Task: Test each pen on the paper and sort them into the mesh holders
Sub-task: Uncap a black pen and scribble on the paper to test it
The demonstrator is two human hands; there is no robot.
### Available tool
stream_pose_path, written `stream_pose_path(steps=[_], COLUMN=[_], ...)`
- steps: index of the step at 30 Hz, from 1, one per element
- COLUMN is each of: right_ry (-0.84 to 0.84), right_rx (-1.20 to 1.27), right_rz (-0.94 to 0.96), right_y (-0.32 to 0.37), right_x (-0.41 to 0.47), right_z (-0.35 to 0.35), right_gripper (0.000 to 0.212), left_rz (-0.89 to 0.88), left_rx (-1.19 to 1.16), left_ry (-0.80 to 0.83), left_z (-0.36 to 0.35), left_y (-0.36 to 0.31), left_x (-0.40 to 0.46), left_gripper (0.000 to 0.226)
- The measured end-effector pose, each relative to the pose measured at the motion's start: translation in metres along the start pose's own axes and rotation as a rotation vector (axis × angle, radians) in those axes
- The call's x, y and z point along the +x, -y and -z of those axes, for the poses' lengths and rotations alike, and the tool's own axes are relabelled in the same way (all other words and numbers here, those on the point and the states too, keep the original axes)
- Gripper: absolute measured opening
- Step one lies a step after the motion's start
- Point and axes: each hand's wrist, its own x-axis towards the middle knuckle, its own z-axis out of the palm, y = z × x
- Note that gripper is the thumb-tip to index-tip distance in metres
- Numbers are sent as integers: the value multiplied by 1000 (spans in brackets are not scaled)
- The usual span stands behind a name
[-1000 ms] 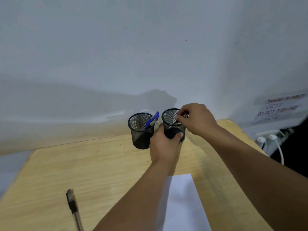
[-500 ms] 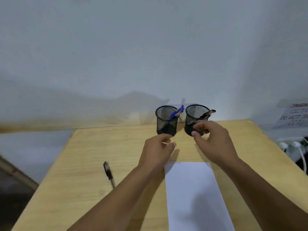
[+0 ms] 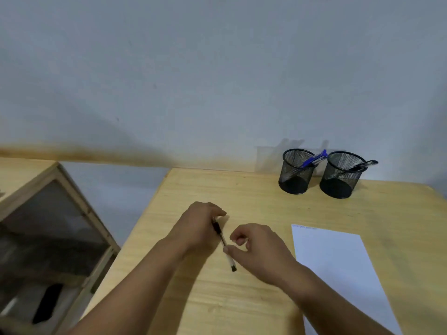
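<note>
The pen point(image 3: 223, 244) lies slanted on the counter point(image 3: 254, 204), its dark grip end tucked under our left hand point(image 3: 200, 226) and its capped tail pointing back toward us. Our left hand curls over that front end — the fingers appear to close on the barrel, though the contact itself is hidden. Our right hand point(image 3: 256, 247) sits just beside the pen's middle, thumb and forefinger curled toward each other and touching the clear barrel; whether it truly pinches the pen we cannot tell.

We judge this the pick-up step for the last loose pen. The next move calls for lifting it, settling it into a writing grip and carrying it right to the paper point(image 3: 338, 262), which already bears a faint line of marks along its top edge.

Well beyond, by the wall, stand the two mesh holders side by side — the left holder point(image 3: 296, 172) with blue pens point(image 3: 314, 159), the right holder point(image 3: 341, 176) with a dark pen point(image 3: 362, 164). A wooden cabinet point(image 3: 55, 226) stands to the left of the counter.
</note>
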Motion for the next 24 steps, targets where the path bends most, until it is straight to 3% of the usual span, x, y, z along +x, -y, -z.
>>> stream_pose_path(steps=[2,7,15,19,24], right_ry=[-22,-27,-22,-24,-44], right_rx=[-88,-102,-107,-130,-159], right_rz=[41,24,42,77,97], right_y=[11,18,-18,-28,-41], right_x=[-1,-5,-42,-60,-78], right_z=[-10,-10,30,53,78], right_gripper=[39,11,9,15,7], left_rz=[-70,-134,-354,-398,-469], left_rx=[-9,35,-77,-174,-240], left_ry=[14,-49,-56,-68,-102], left_z=[0,-3,-12,-27,-43], left_y=[10,31,-9,-46,-79], left_x=[-5,-17,-38,-44,-40], left_gripper=[23,26,21,25,20])
